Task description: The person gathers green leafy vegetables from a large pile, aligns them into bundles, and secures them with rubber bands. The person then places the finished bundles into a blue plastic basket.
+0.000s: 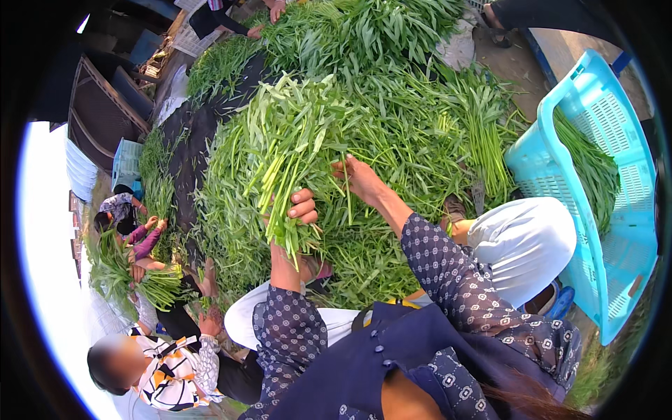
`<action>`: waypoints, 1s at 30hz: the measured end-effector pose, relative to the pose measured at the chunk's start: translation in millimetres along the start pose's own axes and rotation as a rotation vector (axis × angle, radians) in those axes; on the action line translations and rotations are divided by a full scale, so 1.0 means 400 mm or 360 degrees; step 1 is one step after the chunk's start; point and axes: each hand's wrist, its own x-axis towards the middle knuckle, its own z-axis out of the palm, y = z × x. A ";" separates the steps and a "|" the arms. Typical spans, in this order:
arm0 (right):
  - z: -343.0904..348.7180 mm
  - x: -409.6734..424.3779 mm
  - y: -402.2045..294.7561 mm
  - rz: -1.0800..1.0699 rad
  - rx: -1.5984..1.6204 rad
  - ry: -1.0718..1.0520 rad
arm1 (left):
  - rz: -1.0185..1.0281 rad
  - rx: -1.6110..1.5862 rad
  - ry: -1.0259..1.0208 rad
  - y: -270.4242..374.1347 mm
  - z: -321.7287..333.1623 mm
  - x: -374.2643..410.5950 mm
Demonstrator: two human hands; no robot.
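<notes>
My left hand [302, 207] is closed around the lower stems of a bunch of long-leafed greens [278, 168], whose leafy tops point away from me. To its right, my right hand [359, 178] has its thumb and fingertips at a thin green stalk [349, 199] that hangs down; the fingers are pinched together there. Under and beyond both hands spreads a large heap of loose leafy greens [399, 131]. A bundle with its stems lined up [485, 152] lies at the heap's right side.
A turquoise plastic basket [572, 210] with greens inside stands tilted at my right. Co-workers handle greens at the left, one holding a large bunch [152, 286]; another person's hands [257, 31] are at the far heap. Dark sheeting [194, 142] lies left of the heap.
</notes>
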 end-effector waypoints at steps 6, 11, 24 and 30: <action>0.064 -0.029 -0.039 -0.0109 0.0189 -0.0330 | 0.0077 -0.0169 -0.0003 0.006 -0.028 -0.016; 0.051 0.008 -0.012 0.0186 0.0265 -0.0589 | 0.0128 -0.0266 0.0069 0.004 -0.030 -0.006; 0.112 -0.107 -0.106 0.0283 -0.0186 -0.0713 | 0.0105 0.0089 0.0253 0.011 -0.076 -0.075; 0.113 -0.156 -0.125 0.0243 -0.0430 -0.0554 | 0.0310 0.0030 0.0199 -0.021 -0.090 -0.118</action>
